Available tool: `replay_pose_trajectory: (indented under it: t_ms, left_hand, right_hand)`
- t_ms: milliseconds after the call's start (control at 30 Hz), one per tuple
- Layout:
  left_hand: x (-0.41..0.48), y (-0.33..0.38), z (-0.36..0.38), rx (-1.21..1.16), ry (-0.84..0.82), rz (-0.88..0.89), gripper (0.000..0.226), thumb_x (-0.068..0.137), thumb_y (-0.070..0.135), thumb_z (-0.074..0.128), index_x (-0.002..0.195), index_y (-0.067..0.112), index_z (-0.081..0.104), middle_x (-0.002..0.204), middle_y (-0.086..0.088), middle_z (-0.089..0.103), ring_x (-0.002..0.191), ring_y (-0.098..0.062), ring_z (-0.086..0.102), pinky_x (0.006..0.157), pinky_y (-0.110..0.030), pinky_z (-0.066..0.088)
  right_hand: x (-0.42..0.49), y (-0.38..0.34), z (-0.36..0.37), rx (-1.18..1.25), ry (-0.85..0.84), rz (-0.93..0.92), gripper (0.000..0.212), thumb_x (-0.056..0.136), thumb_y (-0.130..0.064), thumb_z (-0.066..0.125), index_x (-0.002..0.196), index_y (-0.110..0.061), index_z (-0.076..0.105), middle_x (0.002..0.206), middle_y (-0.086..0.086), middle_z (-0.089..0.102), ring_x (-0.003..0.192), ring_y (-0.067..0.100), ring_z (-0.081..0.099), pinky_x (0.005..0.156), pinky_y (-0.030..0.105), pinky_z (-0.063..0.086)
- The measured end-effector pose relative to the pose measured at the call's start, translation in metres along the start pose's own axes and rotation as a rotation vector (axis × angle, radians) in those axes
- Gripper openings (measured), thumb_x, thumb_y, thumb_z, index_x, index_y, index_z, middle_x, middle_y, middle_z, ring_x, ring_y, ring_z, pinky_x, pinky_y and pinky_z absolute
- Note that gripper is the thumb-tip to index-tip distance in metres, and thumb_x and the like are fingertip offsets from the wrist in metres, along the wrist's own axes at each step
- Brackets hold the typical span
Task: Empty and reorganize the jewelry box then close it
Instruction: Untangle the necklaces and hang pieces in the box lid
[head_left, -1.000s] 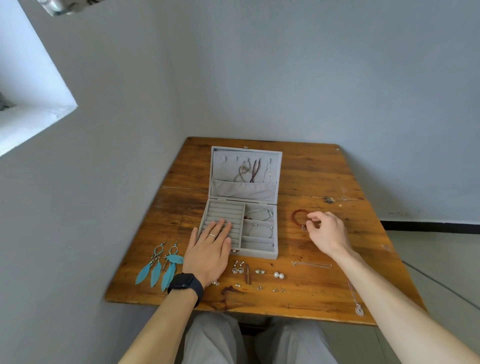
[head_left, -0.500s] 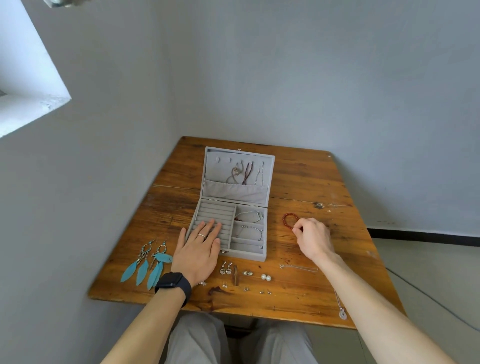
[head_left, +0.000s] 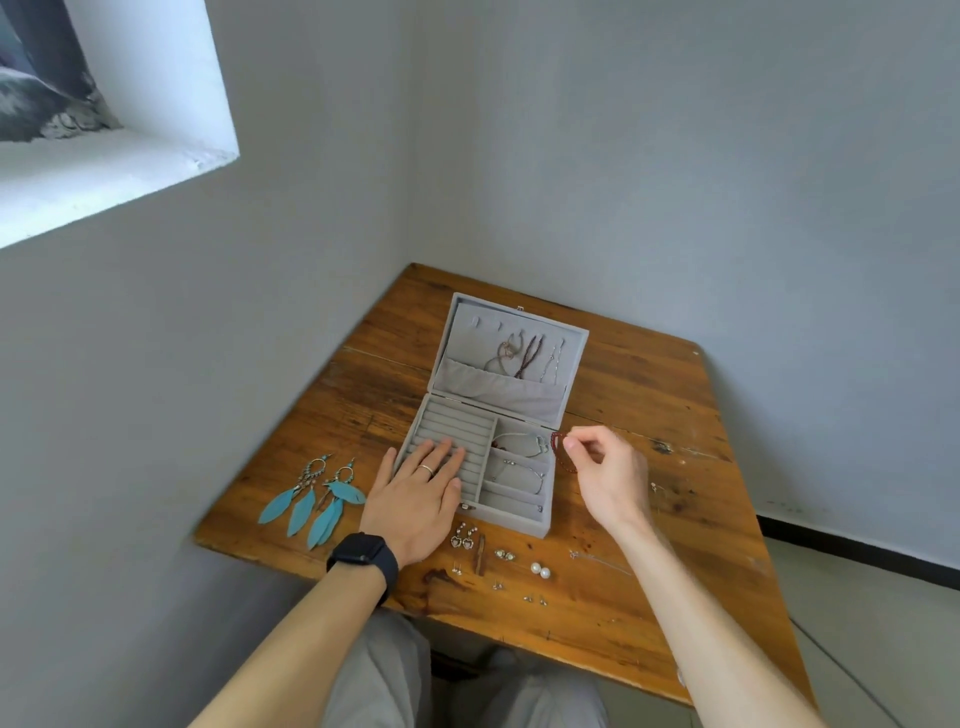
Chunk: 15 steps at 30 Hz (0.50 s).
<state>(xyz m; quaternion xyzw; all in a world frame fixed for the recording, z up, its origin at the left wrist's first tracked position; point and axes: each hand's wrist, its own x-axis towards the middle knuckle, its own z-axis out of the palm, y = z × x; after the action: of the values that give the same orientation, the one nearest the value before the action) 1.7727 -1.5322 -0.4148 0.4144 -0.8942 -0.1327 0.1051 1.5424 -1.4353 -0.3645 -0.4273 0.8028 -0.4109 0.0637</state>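
The grey jewelry box (head_left: 514, 521) lies open at the centre of the wooden table (head_left: 649, 389), its lid tipped back towards the top of the frame with necklaces (head_left: 519, 353) still hung inside. The left hand (head_left: 415, 499) rests flat on the ring rolls in the left half of the tray, its fingers (head_left: 441, 457) straight and close together, steadying the box. At the box's right wall the right hand (head_left: 613, 478) pinches a red bead bracelet (head_left: 556, 449) between thumb and forefinger, the other fingers loosely curled. The loop hangs just beside the upper right compartment, where a chain bracelet (head_left: 519, 444) already lies.

Whether the beads are going in or coming out cannot be told. Either way, the sound course is probably to keep the pinch light but sure, carry the loop clear over the wall so it does not snag, and keep it apart from the thin chain, which would tangle easily. The flat left palm should keep the light box from sliding. Feather earrings (head_left: 311, 499) lie to the left and pearl studs (head_left: 539, 570) below the box, well clear.
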Motion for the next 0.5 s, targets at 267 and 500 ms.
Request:
replay_pose_trajectory:
  t_ms: [267, 500]
  left_hand:
    - [-0.001, 0.0, 0.0, 0.005, 0.029, -0.004, 0.052, 0.105, 0.043, 0.014, 0.157, 0.039, 0.014, 0.164, 0.017, 0.013, 0.151, -0.004, 0.004, 0.122, -0.042, -0.005]
    - [-0.002, 0.0, 0.0, -0.002, 0.052, -0.003, 0.052, 0.105, 0.042, 0.016, 0.157, 0.038, 0.016, 0.164, 0.017, 0.016, 0.151, -0.005, 0.006, 0.121, -0.042, -0.005]
  right_hand:
    - [0.025, -0.021, 0.027, -0.168, -0.041, -0.268, 0.007, 0.095, -0.02, 0.065, 0.098, -0.018, 0.071, 0.094, -0.013, 0.06, 0.088, 0.006, 0.055, 0.072, 0.003, 0.036]
    - [0.02, 0.003, 0.038, -0.299, -0.234, -0.382, 0.015, 0.094, -0.02, 0.067, 0.107, -0.017, 0.074, 0.103, -0.005, 0.068, 0.093, 0.01, 0.055, 0.079, 0.019, 0.044]
